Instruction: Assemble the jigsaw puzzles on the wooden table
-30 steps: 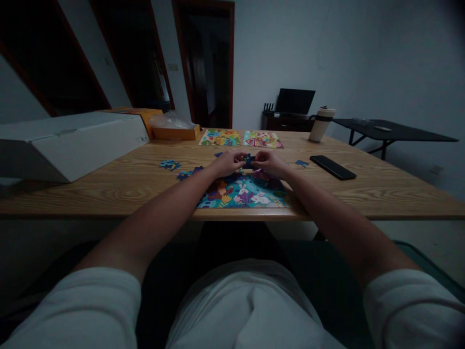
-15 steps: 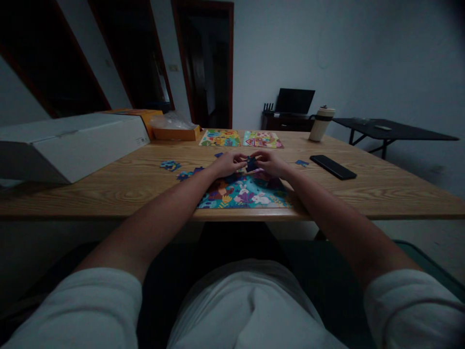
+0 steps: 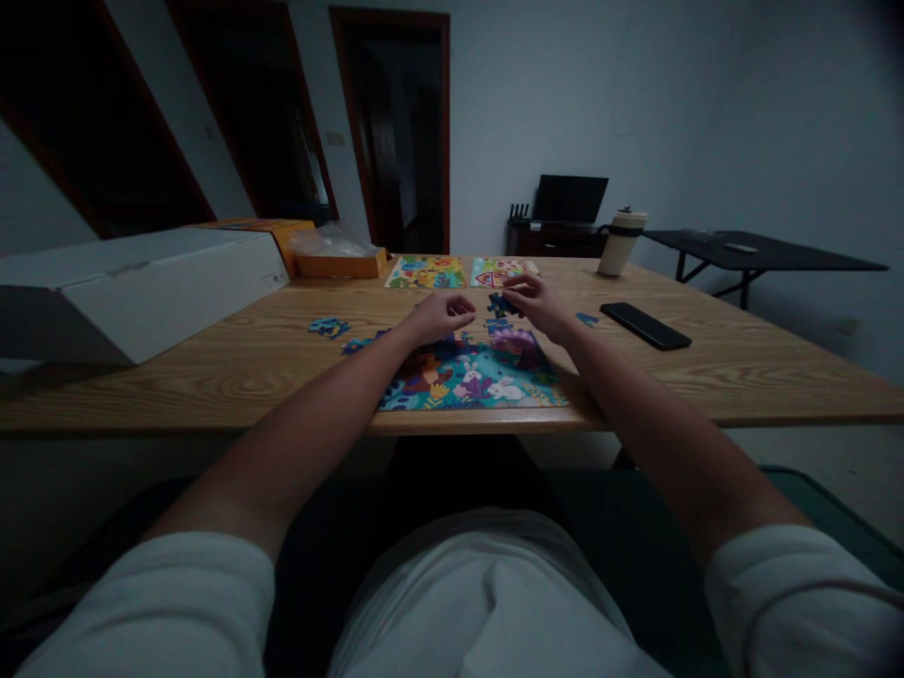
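Note:
A partly joined jigsaw puzzle (image 3: 487, 388) with rabbits on a teal ground lies at the table's near edge. Above its far side, my right hand (image 3: 540, 306) pinches a dark blue puzzle piece (image 3: 500, 305); whether it is one piece or a few joined I cannot tell. My left hand (image 3: 442, 318) hovers over the puzzle's far left part, fingers curved and apart, holding nothing visible. Some loose puzzle pieces (image 3: 329, 327) rest to the left, and a small blue piece (image 3: 586, 319) lies right of my right hand.
Two finished colourful puzzles (image 3: 426, 272) lie at the table's far side. A white box (image 3: 176, 287) and an orange tray (image 3: 339, 266) with clear plastic stand left. On the right are a black phone (image 3: 644, 325) and a cream tumbler (image 3: 622, 243).
My left hand has let go of the dark blue piece and moved slightly left. My right hand keeps the piece, now a little farther right, uncovering the puzzle's pink part.

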Demonstrator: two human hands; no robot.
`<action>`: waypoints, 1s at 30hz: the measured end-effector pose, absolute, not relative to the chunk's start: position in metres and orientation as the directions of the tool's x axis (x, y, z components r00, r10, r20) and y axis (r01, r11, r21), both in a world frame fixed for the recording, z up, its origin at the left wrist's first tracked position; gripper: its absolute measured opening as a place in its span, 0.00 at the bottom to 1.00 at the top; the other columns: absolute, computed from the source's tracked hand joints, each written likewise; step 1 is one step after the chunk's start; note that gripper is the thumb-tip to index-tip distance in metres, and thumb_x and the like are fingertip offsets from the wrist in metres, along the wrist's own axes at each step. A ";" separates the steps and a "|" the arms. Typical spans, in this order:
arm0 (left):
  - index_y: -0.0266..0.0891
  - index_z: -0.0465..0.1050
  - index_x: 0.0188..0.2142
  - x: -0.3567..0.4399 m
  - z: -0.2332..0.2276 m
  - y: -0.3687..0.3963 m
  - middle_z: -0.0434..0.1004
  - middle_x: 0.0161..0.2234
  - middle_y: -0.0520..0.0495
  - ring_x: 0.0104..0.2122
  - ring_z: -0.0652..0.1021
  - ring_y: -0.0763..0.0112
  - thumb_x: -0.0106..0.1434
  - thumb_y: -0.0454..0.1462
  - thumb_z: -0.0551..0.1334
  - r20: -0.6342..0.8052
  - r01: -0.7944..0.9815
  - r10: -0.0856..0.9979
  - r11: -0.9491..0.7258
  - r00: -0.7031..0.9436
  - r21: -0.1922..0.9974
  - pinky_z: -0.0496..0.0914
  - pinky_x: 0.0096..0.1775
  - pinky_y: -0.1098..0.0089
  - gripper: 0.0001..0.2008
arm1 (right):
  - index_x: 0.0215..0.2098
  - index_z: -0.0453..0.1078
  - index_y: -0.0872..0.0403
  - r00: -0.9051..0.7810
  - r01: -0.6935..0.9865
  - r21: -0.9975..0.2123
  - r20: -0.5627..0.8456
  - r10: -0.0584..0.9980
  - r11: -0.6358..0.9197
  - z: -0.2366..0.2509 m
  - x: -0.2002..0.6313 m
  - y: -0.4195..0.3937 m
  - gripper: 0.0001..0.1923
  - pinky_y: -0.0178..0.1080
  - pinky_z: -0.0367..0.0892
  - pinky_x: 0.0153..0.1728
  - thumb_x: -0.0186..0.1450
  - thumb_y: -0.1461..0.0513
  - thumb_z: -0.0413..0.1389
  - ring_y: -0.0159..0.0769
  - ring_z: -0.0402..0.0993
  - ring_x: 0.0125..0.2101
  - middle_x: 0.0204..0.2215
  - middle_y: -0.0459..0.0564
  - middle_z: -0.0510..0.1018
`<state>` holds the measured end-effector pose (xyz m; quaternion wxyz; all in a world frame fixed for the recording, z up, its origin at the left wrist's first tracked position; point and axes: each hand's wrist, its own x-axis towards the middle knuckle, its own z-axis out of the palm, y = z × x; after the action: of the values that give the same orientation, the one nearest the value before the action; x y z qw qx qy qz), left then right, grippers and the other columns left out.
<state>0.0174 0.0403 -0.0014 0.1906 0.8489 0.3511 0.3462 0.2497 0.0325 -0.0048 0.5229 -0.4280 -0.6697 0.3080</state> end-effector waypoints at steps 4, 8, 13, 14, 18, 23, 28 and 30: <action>0.33 0.77 0.39 0.004 0.001 0.044 0.79 0.33 0.45 0.31 0.76 0.72 0.61 0.35 0.64 0.436 0.534 0.748 -0.663 0.501 0.524 0.70 0.34 0.71 0.08 | 0.38 0.71 0.54 0.064 0.304 -0.889 0.378 0.924 0.342 -0.001 0.269 0.035 0.06 0.31 0.57 0.21 0.63 0.61 0.60 0.28 0.67 0.23 0.28 0.46 0.77; 0.33 0.77 0.40 -0.007 0.002 0.047 0.79 0.33 0.45 0.32 0.76 0.71 0.61 0.35 0.63 0.422 0.576 0.765 -0.644 0.486 0.504 0.70 0.34 0.71 0.09 | 0.32 0.71 0.55 0.164 0.408 -0.890 0.291 0.943 0.204 -0.006 0.280 0.038 0.02 0.31 0.59 0.23 0.63 0.67 0.59 0.28 0.67 0.23 0.26 0.46 0.76; 0.33 0.77 0.40 -0.008 0.001 0.048 0.79 0.33 0.44 0.32 0.77 0.70 0.61 0.34 0.62 0.400 0.603 0.771 -0.637 0.496 0.480 0.70 0.35 0.70 0.09 | 0.26 0.65 0.55 0.186 0.451 -0.888 0.192 0.964 0.090 -0.012 0.279 0.040 0.10 0.31 0.59 0.22 0.62 0.69 0.60 0.28 0.68 0.21 0.20 0.44 0.71; 0.34 0.77 0.40 -0.008 0.001 0.048 0.79 0.33 0.44 0.32 0.77 0.70 0.61 0.34 0.62 0.395 0.608 0.774 -0.634 0.495 0.479 0.69 0.35 0.71 0.09 | 0.26 0.65 0.55 0.182 0.455 -0.887 0.181 0.967 0.080 -0.013 0.278 0.040 0.10 0.31 0.59 0.21 0.62 0.68 0.60 0.28 0.68 0.21 0.20 0.44 0.71; 0.34 0.77 0.40 -0.008 0.001 0.047 0.80 0.34 0.44 0.33 0.77 0.70 0.61 0.34 0.62 0.374 0.620 0.783 -0.622 0.497 0.478 0.69 0.35 0.71 0.08 | 0.29 0.68 0.56 0.167 0.488 -0.871 0.157 0.973 0.057 -0.014 0.280 0.041 0.06 0.30 0.58 0.20 0.63 0.66 0.60 0.27 0.66 0.21 0.21 0.45 0.72; 0.35 0.77 0.41 -0.010 0.001 0.048 0.80 0.35 0.44 0.33 0.77 0.70 0.61 0.35 0.62 0.361 0.631 0.787 -0.616 0.499 0.471 0.70 0.36 0.71 0.09 | 0.34 0.73 0.57 0.152 0.485 -0.871 0.175 0.973 0.081 -0.019 0.286 0.048 0.01 0.30 0.62 0.24 0.64 0.66 0.58 0.28 0.70 0.26 0.33 0.51 0.79; 0.35 0.77 0.41 -0.009 0.001 0.048 0.80 0.35 0.44 0.34 0.77 0.70 0.61 0.36 0.62 0.347 0.638 0.796 -0.605 0.496 0.476 0.70 0.36 0.71 0.09 | 0.36 0.74 0.58 0.149 0.493 -0.867 0.169 0.974 0.075 -0.026 0.288 0.053 0.04 0.31 0.65 0.26 0.63 0.66 0.58 0.30 0.72 0.29 0.36 0.53 0.80; 0.36 0.77 0.40 -0.009 0.000 0.048 0.80 0.35 0.44 0.33 0.77 0.70 0.61 0.36 0.62 0.350 0.633 0.796 -0.606 0.495 0.482 0.70 0.36 0.71 0.09 | 0.36 0.75 0.57 0.141 0.484 -0.870 0.182 0.973 0.093 -0.025 0.287 0.053 0.04 0.32 0.66 0.27 0.62 0.66 0.58 0.31 0.72 0.29 0.35 0.53 0.80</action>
<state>-0.0093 0.0482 0.0004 0.1466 0.8519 0.4192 0.2776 0.2872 0.0532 -0.0254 0.4405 -0.6135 -0.5937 0.2776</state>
